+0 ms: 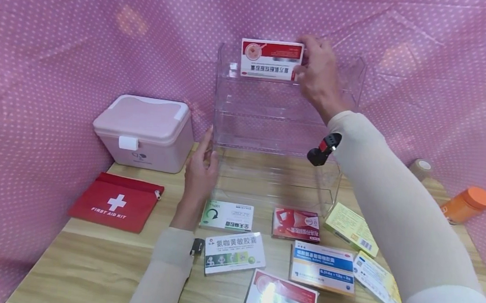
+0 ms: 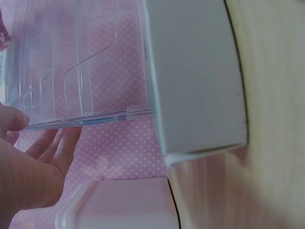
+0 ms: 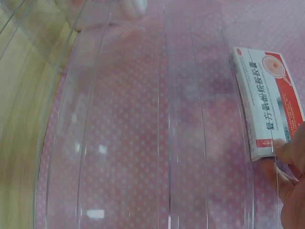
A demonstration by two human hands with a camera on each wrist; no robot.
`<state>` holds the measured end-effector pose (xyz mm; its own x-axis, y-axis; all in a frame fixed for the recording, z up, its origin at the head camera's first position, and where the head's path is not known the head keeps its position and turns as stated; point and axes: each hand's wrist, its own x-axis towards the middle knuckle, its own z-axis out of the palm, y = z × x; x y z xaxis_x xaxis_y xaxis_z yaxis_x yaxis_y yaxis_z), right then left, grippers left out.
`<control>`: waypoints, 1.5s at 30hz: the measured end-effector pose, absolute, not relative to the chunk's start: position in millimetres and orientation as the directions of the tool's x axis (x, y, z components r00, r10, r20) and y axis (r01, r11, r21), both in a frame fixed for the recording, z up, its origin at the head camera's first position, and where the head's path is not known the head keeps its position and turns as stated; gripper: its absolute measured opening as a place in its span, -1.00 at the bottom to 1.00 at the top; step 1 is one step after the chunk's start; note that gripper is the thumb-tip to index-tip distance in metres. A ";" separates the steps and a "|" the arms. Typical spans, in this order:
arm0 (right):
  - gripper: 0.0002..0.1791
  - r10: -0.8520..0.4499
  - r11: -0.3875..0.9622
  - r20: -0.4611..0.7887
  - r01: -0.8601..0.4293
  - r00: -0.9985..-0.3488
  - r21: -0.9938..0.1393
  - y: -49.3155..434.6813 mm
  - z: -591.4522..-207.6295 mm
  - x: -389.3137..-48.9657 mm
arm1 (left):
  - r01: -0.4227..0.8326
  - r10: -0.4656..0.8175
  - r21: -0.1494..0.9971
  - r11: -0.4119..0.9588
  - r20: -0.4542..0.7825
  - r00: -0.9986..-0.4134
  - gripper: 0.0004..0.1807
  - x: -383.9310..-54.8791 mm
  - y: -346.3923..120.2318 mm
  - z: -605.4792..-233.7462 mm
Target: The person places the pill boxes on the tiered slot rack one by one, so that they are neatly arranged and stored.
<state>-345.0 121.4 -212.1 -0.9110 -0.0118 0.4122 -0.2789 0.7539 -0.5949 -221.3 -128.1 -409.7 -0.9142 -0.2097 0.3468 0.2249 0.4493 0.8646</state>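
A clear tiered acrylic rack (image 1: 271, 135) stands upright at the back of the table. High up, my right hand (image 1: 320, 73) pinches the right end of a red and white medicine box (image 1: 271, 60) at the top tier. The right wrist view shows that box (image 3: 264, 95) with its lower edge at the tier's front lip, thumb on its face. My left hand (image 1: 202, 172) grips the rack's left side edge. In the left wrist view, the left thumb (image 2: 14, 118) is on one side of the clear panel (image 2: 95, 117) and the fingers (image 2: 66, 148) on the other.
Several medicine boxes lie before the rack, among them a green and white one (image 1: 227, 215), a red one (image 1: 296, 225) and a blue and white one (image 1: 323, 267). A pink lidded case (image 1: 143, 131) and red first aid pouch (image 1: 113, 202) are left; an orange bottle (image 1: 468, 205) lies right.
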 end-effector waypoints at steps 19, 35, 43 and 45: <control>-0.04 -0.142 0.794 0.370 -0.329 -0.918 -0.512 109.6 -207.3 -329.5 | 0.228 -0.210 0.821 0.523 0.383 -0.899 -0.24 -226.3 -122.8 -412.3; -0.42 -0.005 0.711 0.438 -0.311 -0.899 -0.631 248.8 -240.2 -212.8 | 0.206 -0.229 0.815 0.542 0.378 -0.897 -0.23 -226.3 -119.9 -412.5; -0.53 -0.062 0.751 0.202 -0.179 -0.977 -0.636 326.7 -348.8 -160.8 | 0.203 -0.232 0.819 0.536 0.374 -0.898 -0.23 -227.1 -118.1 -412.5; -0.50 -0.086 0.754 0.074 -0.114 -0.993 -0.647 337.6 -375.5 -146.6 | 0.200 -0.229 0.821 0.535 0.369 -0.901 -0.24 -227.2 -118.3 -413.4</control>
